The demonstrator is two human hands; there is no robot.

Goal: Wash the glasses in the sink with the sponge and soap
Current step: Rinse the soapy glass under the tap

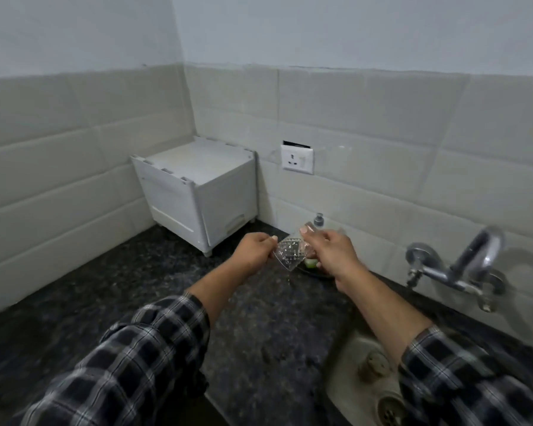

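Note:
A clear patterned glass (290, 252) is held tilted above the dark granite counter, left of the sink. My left hand (254, 252) grips its lower end and my right hand (330, 250) holds its upper rim. Under my right hand a green sponge (310, 263) peeks out from a dark dish (316, 273). A soap pump bottle (318, 220) stands behind my hands against the tiled wall. The steel sink (345, 379) lies at the lower right, with its drain (390, 408) and a round object (373, 365) in the basin.
A chrome wall tap (462, 269) juts out above the sink at the right. A white box-shaped stand (197, 192) sits in the counter's back corner. A wall socket (297, 159) is on the tiles behind. Granite counter (136, 287) spreads to the left.

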